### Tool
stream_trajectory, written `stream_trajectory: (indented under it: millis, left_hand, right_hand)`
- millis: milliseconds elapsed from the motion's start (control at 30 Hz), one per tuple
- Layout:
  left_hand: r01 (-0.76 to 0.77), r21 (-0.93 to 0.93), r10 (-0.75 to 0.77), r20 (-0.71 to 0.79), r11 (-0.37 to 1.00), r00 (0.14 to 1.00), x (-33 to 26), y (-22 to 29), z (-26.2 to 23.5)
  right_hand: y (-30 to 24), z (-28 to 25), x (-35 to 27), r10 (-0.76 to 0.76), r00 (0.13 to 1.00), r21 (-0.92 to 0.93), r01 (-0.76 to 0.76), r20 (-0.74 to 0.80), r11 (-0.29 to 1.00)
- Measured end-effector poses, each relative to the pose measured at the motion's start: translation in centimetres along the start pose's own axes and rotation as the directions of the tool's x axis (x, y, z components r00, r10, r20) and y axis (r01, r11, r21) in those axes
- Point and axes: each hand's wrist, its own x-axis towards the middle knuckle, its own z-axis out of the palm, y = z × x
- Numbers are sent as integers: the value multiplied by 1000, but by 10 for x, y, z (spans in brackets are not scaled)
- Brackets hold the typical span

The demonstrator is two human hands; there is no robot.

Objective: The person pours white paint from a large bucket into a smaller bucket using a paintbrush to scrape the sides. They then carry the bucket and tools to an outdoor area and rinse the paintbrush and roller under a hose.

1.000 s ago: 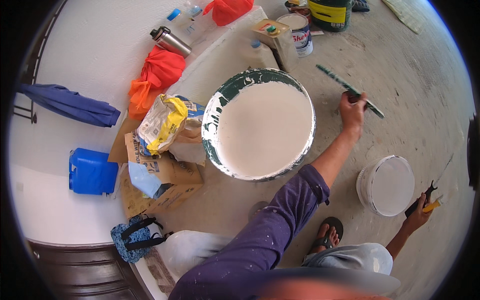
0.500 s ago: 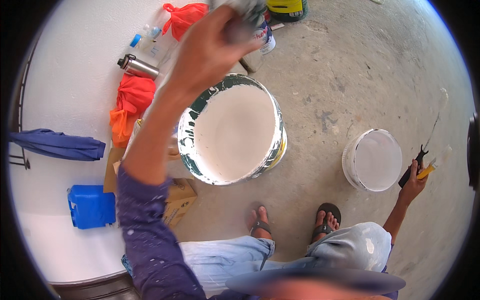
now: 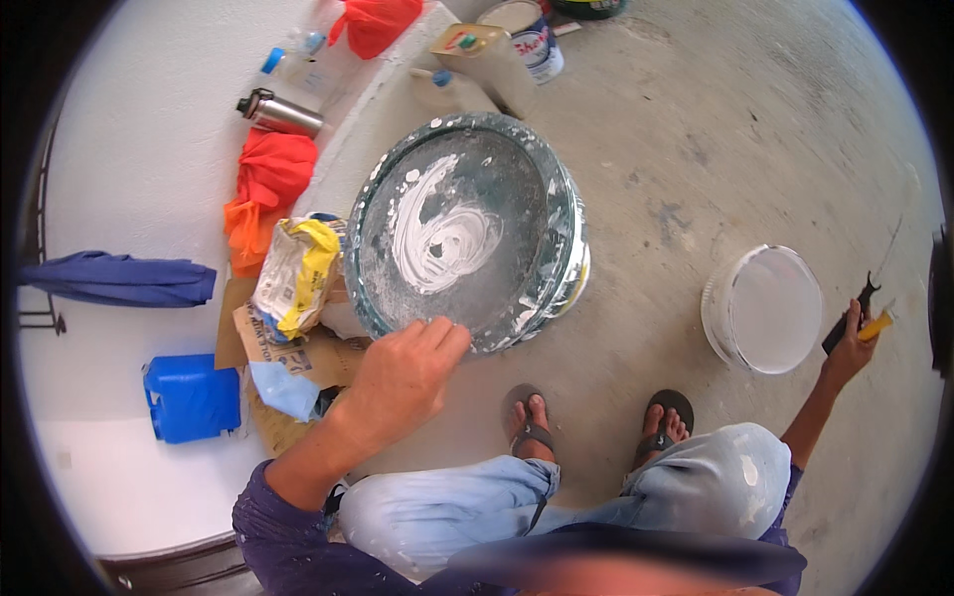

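Note:
A dark green lid [image 3: 497, 228], smeared with white paint, lies over the mouth of a large bucket [image 3: 574, 263] on the floor. My left hand [image 3: 402, 372] is closed on the lid's near rim. Far out to the right, my right hand [image 3: 851, 348] grips two tools together. One is a black-handled tool [image 3: 861, 301] with a thin rod; the other is a yellow-handled tool [image 3: 876, 325] whose blurred end I cannot make out. Beside that hand stands a smaller white bucket [image 3: 765, 308] with white stuff in it.
Beyond the large bucket stand a jerrycan [image 3: 487, 60], a plastic jug [image 3: 452, 94] and a paint can [image 3: 532, 45]. Along the left wall are a steel flask [image 3: 283, 111], red bags [image 3: 273, 177], a yellow-and-white bag [image 3: 298, 273], cardboard [image 3: 273, 343] and a blue container [image 3: 194, 397].
The large bucket's white inside showed before; the lid now covers it. My left hand has come back from beyond the bucket to the near rim. The right hand still holds both tools.

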Motion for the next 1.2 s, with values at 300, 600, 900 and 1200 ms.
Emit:
stream_trajectory:
  millis: [300,600,900,1200]
  left_hand:
    - [83,-37,-83,2,996,997,9,-4,17]
    - [86,-3,-85,54,996,995,7,-24,18]
    - [121,-20,-120,44,992,992,1,-30,24]
    - [72,52,-72,0,996,997,13,-13,16]
  right_hand:
    - [-14,-1,-15,21,1000,-16,-20,13,1000]
    - [-32,4,-24,47,999,-97,-46,4,994]
    - [-18,8,-31,33,999,-114,-36,-33,993]
    - [-8,7,-33,22,999,-213,-30,-40,977]
